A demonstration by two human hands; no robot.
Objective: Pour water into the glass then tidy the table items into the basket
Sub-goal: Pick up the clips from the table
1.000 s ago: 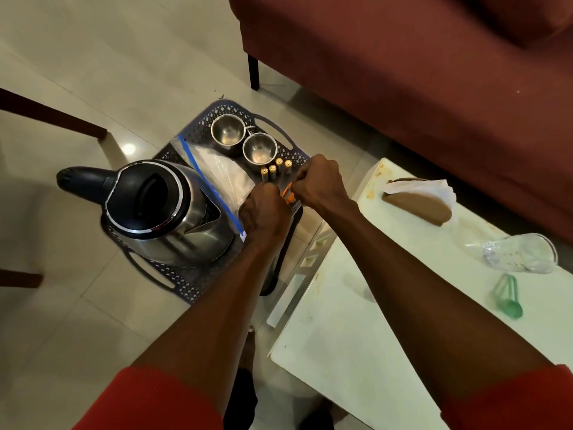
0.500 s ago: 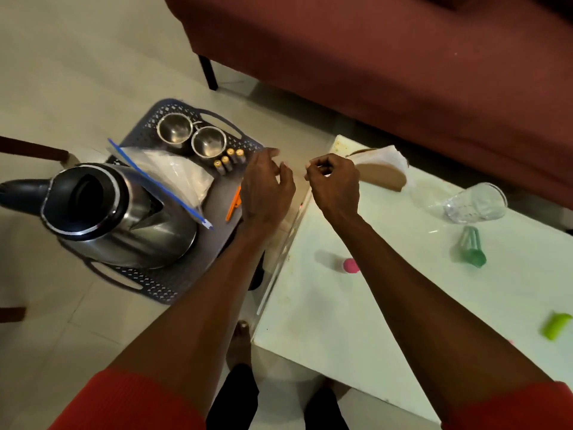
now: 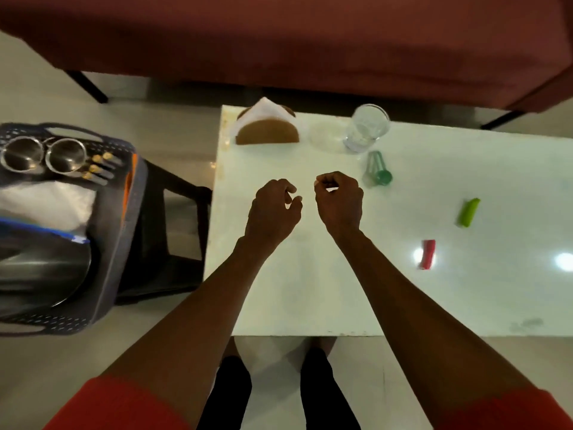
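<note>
My left hand [image 3: 273,209] and my right hand [image 3: 339,200] hover side by side over the white table [image 3: 310,290], fingers loosely curled and holding nothing. A clear glass [image 3: 366,128] stands at the table's far edge, beyond my right hand. A green plastic piece [image 3: 378,170] lies just in front of it. Further right lie a light green piece [image 3: 468,212] and a red piece [image 3: 428,254]. The dark basket [image 3: 124,218] sits on a stool at the left, holding a kettle [image 3: 40,268], two steel cups [image 3: 65,155], batteries [image 3: 96,167] and a zip bag [image 3: 46,203].
A brown napkin holder [image 3: 266,131] with white napkins stands at the table's far left corner. A dark red sofa [image 3: 310,41] runs along the far side. My legs are at the table's near edge.
Both hands left the basket and moved right, over the table. The view swung from the basket to the table.
</note>
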